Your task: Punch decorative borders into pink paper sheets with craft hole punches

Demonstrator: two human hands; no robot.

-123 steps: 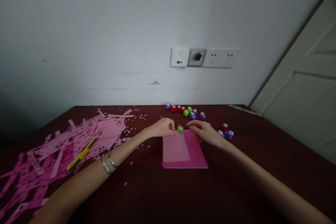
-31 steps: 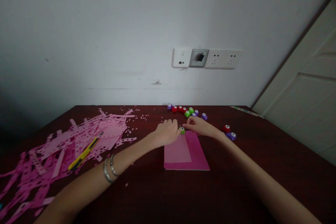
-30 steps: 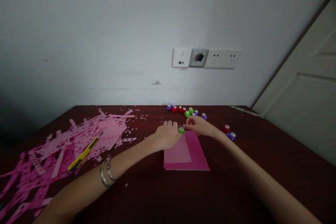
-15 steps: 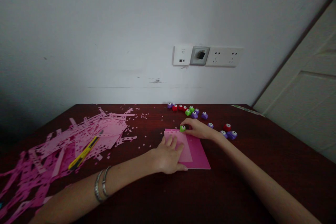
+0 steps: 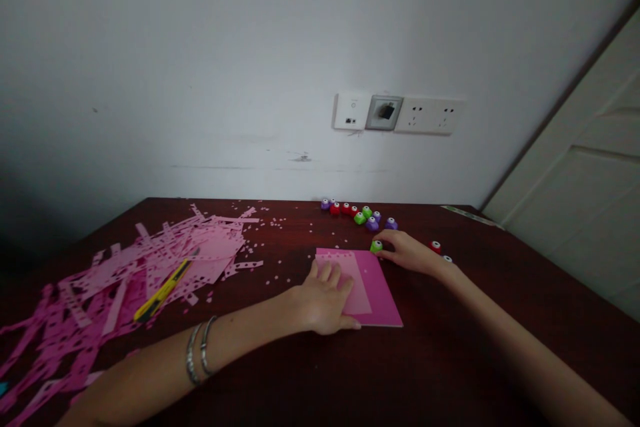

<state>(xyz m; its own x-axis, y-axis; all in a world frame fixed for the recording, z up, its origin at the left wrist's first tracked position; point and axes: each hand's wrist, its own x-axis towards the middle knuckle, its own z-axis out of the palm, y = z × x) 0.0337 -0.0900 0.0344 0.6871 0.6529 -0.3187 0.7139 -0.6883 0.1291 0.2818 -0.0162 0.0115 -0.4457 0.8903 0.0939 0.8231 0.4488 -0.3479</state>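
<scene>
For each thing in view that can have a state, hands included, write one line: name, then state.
Left hand: open, fingers spread on pale pink sheet
Right hand: fingers closed on green punch
Green punch: held near far right corner of dark pink paper
Pale pink sheet: flat on dark pink paper
Dark pink paper: partly covered
Yellow cutter: lying on pink strips
Pink strips: heaped loosely, many with holes

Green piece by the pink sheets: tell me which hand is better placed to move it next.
Right, most likely: the right hand has its fingers on the green piece, while the left hand lies spread on the pink sheets.
</scene>
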